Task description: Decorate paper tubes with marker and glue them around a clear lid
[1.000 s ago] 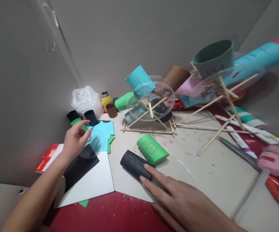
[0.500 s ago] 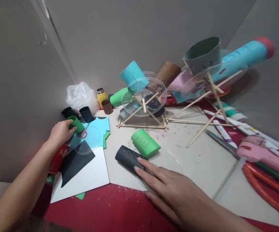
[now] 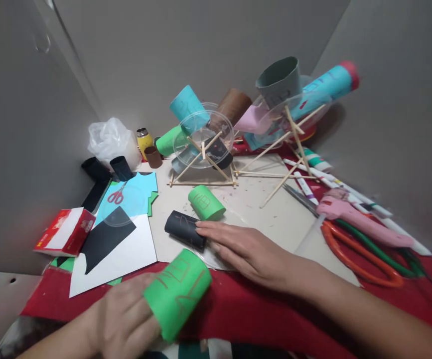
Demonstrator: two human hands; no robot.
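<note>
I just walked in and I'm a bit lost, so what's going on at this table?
A person's left hand holds a green paper tube with marks drawn on it, at the table's near side. The right hand touches the end of a black tube, and a second green tube lies just behind that. Farther back stands a stick-framed wheel with coloured tubes around it.

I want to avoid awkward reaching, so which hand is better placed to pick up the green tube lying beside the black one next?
Probably the right hand: its fingers touch the black tube, close to that green tube. The left hand is farther away and holds another green tube.
</note>
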